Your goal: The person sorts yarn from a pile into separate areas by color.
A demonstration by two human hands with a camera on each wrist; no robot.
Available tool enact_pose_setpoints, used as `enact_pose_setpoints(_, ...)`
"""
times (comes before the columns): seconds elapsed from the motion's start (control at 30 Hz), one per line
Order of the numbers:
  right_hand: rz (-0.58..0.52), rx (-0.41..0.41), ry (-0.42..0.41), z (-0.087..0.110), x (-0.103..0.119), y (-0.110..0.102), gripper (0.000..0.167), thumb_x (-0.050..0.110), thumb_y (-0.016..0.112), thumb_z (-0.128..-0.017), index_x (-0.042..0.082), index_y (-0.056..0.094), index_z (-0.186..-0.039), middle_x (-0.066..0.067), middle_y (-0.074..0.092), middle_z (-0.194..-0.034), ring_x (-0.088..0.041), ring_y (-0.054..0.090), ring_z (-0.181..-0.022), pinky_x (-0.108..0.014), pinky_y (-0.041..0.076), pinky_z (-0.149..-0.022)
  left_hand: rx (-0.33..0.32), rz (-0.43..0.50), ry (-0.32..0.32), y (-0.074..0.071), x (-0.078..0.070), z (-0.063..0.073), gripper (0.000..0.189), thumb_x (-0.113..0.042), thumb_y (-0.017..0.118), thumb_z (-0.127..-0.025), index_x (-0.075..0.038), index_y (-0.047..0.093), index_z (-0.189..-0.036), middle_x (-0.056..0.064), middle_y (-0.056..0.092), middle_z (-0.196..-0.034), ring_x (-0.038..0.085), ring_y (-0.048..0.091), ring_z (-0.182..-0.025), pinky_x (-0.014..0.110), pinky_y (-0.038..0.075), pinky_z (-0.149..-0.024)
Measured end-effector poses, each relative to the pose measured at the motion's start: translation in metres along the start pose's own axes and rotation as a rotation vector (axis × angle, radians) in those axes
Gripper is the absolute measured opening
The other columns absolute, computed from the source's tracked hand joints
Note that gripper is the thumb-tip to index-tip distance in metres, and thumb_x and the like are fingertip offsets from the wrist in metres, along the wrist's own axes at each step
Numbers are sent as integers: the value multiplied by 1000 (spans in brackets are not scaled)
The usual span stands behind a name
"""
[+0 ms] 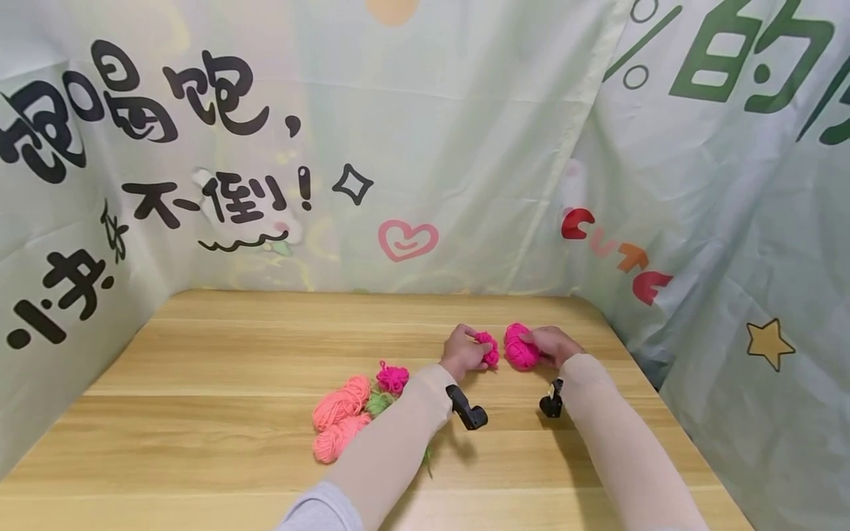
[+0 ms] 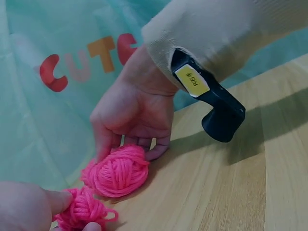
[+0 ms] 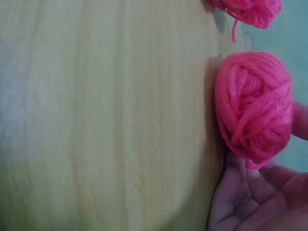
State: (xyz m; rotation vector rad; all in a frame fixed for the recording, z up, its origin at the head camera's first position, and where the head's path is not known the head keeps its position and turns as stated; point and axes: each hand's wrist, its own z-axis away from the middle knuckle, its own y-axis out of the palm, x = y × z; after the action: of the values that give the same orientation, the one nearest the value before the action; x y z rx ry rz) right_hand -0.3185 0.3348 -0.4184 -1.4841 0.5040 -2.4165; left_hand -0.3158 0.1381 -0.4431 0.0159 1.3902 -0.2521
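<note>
On the far right part of the table, my left hand point(image 1: 462, 352) pinches a small bright pink yarn ball point(image 1: 489, 349) between thumb and fingers. A loose loop sticks out of that small ball point(image 2: 84, 211) in the left wrist view. Just right of it, my right hand point(image 1: 556, 345) grips a larger pink yarn ball point(image 1: 520, 346), oval and neatly wound. Seen from the right wrist, the larger ball point(image 3: 255, 106) has its thumb side and fingers around one end, low over the wood. A narrow gap separates the two balls in the head view.
Left of my left forearm lie two coral yarn skeins point(image 1: 340, 403), a magenta yarn bundle point(image 1: 392, 377) and some green yarn point(image 1: 379, 403), partly hidden by the sleeve. Printed cloth point(image 1: 465, 169) hangs behind and beside the wooden table point(image 1: 199, 442). Each wrist carries a black camera point(image 1: 468, 408).
</note>
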Motion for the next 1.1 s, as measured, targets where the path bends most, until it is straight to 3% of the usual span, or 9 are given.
enact_pose_setpoints(0.4, 28, -2, -2, 0, 0, -1, 24, 22, 55, -97, 1, 53, -109, -1, 49, -82, -9, 51, -65, -21, 47, -60, -6, -5, 31, 5, -2, 2, 29, -4, 75, -84, -7, 53, -102, 8, 59, -83, 18, 67, -64, 31, 57, -60)
enact_pose_setpoints(0.6, 33, 7, 3, 1, 0, -2, 22, 23, 55, -98, 3, 54, -107, -1, 48, -84, -10, 51, -67, -22, 46, -62, 89, 1, 23, 5, -7, 5, 25, -11, 74, -86, -5, 60, -105, 5, 60, -92, 18, 64, -75, 30, 55, -70)
enact_pose_setpoints(0.8, 40, -6, -7, 2, 3, -7, 16, 22, 53, -98, 5, 53, -99, -1, 47, -82, -10, 49, -66, -22, 45, -60, 188, 43, 17, 3, -17, 7, 30, -11, 72, -87, -2, 58, -112, 8, 59, -96, 23, 64, -83, 33, 55, -75)
enact_pose_setpoints(0.93, 5, 10, -30, 3, 1, -9, 16, 20, 53, -98, 4, 52, -100, -1, 47, -84, -10, 49, -70, -22, 45, -62, 242, 20, 21, -8, -19, 7, 34, -13, 70, -90, -1, 55, -118, 11, 61, -98, 24, 64, -85, 35, 55, -78)
enact_pose_setpoints(1.1, -58, 71, -49, 3, -8, -8, 16, 18, 54, -98, 3, 51, -101, -2, 48, -88, -10, 51, -74, -23, 47, -67, 292, -22, 58, -41, -21, 16, 38, -13, 64, -93, 0, 51, -126, 20, 60, -109, 25, 59, -85, 40, 52, -82)
